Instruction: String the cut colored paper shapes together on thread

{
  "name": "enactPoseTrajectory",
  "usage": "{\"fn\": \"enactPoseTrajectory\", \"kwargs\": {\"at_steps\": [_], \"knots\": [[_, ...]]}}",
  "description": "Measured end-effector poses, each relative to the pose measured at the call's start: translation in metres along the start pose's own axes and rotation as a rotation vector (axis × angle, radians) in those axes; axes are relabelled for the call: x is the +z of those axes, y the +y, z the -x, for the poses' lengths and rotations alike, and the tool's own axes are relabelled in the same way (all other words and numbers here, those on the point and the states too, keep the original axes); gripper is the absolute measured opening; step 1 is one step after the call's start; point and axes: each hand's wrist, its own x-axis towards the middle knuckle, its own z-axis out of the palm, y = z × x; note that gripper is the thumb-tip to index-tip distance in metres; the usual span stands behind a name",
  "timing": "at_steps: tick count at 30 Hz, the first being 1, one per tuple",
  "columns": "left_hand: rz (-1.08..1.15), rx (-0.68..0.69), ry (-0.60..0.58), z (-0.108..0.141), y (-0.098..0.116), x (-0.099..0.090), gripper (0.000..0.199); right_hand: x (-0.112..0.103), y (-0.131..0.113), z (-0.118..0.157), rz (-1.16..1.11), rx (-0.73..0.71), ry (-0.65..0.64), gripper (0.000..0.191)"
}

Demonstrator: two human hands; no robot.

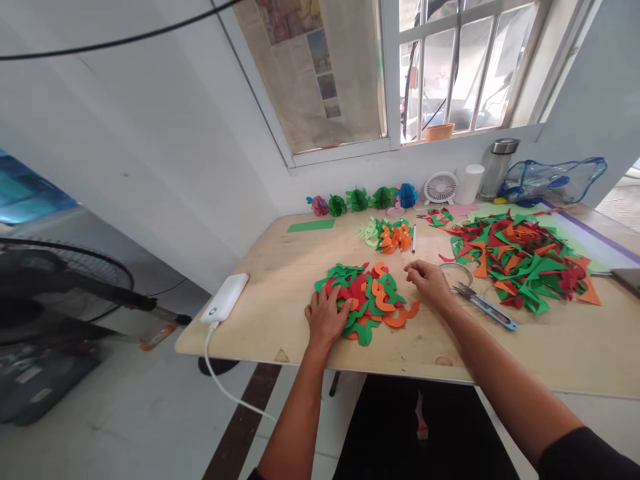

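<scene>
A loose heap of curved paper cutouts (373, 300) in green, red and orange lies near the front edge of the wooden table (270, 287). My left hand (324, 315) rests on the heap's left side, palm down and fingers spread. To the right of the heap, just above the tabletop, my right hand (427, 281) has its fingers curled together in a pinch; whether something small is between them cannot be seen. Blue-handled thread snips (485, 307) lie beside my right wrist, with a clear tape roll (457, 272) partly behind it.
A large pile of paper scraps (525, 257) covers the right side. Smaller cutouts (395, 237) and a pen (413, 239) lie farther back. Along the wall stand paper pompoms (359, 199), a small fan (441, 188) and a glass bottle (499, 170). A white power bank (225, 299) sits left.
</scene>
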Motion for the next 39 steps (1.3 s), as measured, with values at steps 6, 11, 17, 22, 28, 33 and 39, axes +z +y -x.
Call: {"fn": "enactPoseTrajectory", "kwargs": {"at_steps": [6, 11, 17, 22, 28, 33, 39], "knots": [[-0.036, -0.014, 0.13, -0.006, 0.02, -0.02, 0.047, 0.0, 0.001, 0.0, 0.007, 0.008, -0.008, 0.018], [0.029, 0.332, -0.081, -0.01, 0.042, -0.007, 0.049, 0.0, 0.003, 0.0, 0.005, 0.02, -0.015, 0.018], [0.008, 0.165, -0.254, -0.007, 0.038, 0.006, 0.05, -0.001, 0.0, -0.001, -0.01, 0.02, 0.008, 0.017], [0.008, 0.111, -0.19, -0.007, 0.035, -0.008, 0.047, -0.004, -0.004, -0.002, -0.011, 0.016, 0.067, 0.019], [0.234, 0.33, -0.11, -0.004, 0.067, -0.022, 0.022, -0.011, -0.005, -0.004, -0.033, 0.047, 0.174, 0.019], [0.172, 0.443, -0.303, 0.004, 0.098, -0.015, 0.015, -0.011, -0.003, -0.005, -0.058, 0.039, 0.158, 0.018], [0.092, 0.438, -0.344, 0.001, 0.107, -0.008, 0.014, -0.008, -0.003, -0.005, -0.058, 0.019, 0.147, 0.018]]}}
